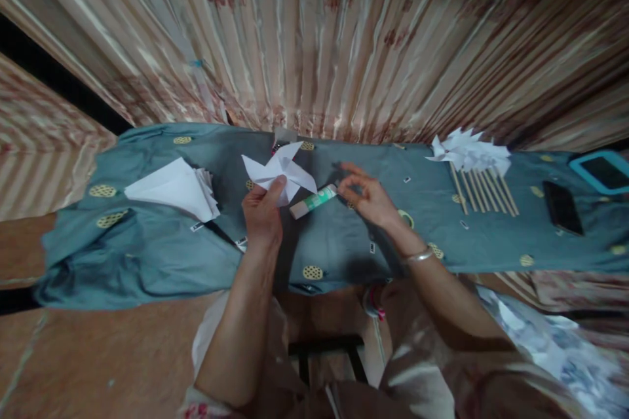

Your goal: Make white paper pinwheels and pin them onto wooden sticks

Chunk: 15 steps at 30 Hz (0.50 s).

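A white paper pinwheel [295,177] is pinched in my left hand [265,213], the thumb pressed on its middle and the blades spread out. My right hand [367,195] hovers over the cloth to the right, fingers apart and curved, with nothing visible in them. Between the two hands lies a white and green glue stick [314,201], its right end close to my right fingertips. To the left rests a stack of folded white paper [174,191]. Several finished pinwheels [472,152] on wooden sticks [484,191] lie in a row at the right.
A teal patterned cloth [147,275] covers the narrow table. A roll of tape [405,218] sits beside my right wrist. Farther right are a dark phone [563,207] and a blue-framed object [602,171]. A pleated curtain [319,46] hangs along the back edge.
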Each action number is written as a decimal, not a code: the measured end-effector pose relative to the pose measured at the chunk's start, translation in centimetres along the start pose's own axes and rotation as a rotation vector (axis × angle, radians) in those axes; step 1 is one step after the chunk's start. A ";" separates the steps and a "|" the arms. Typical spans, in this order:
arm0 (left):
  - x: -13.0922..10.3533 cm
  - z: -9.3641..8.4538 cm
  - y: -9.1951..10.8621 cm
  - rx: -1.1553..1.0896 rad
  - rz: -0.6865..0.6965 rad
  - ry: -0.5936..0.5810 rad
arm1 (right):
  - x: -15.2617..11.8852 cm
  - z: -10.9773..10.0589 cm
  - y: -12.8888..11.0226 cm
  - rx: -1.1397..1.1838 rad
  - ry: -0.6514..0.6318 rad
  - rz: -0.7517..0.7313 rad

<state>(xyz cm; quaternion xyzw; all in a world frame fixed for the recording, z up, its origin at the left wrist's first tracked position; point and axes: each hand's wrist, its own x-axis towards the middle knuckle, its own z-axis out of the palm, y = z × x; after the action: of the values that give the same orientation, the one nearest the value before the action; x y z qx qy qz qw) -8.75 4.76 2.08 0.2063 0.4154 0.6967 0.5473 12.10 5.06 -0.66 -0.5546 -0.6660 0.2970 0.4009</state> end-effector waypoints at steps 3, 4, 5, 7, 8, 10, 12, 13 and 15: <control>-1.3 0.3 -1.4 0.073 -0.054 -0.077 | -6.0 -1.6 1.2 -0.118 -0.052 0.043; -1.8 0.5 -1.9 0.108 -0.079 -0.108 | -7.3 -1.8 1.5 -0.147 -0.067 0.053; -2.4 0.6 -2.3 0.148 -0.099 -0.137 | -8.3 -1.9 1.8 -0.174 -0.084 0.054; -3.4 0.8 -2.9 0.242 -0.123 -0.187 | -9.3 -1.7 2.1 -0.206 -0.087 0.034; -3.8 0.9 -3.1 0.295 -0.128 -0.208 | -9.5 -1.6 2.2 -0.213 -0.080 0.023; -4.4 1.0 -3.4 0.388 -0.128 -0.252 | -9.3 -1.5 2.2 -0.206 -0.062 0.011; -4.7 1.0 -3.6 0.443 -0.122 -0.288 | -9.1 -1.4 2.3 -0.191 -0.037 0.023; -4.7 1.0 -3.8 0.454 -0.119 -0.301 | -9.0 -1.5 2.4 -0.183 -0.021 0.029; -4.7 1.0 -4.0 0.456 -0.109 -0.322 | -8.9 -1.8 2.4 -0.166 0.008 0.035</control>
<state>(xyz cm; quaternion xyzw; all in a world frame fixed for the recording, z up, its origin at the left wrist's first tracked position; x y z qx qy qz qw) -4.14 0.97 0.17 0.4093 0.4798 0.5130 0.5824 15.41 -3.27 -3.58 -0.5984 -0.6770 0.2456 0.3510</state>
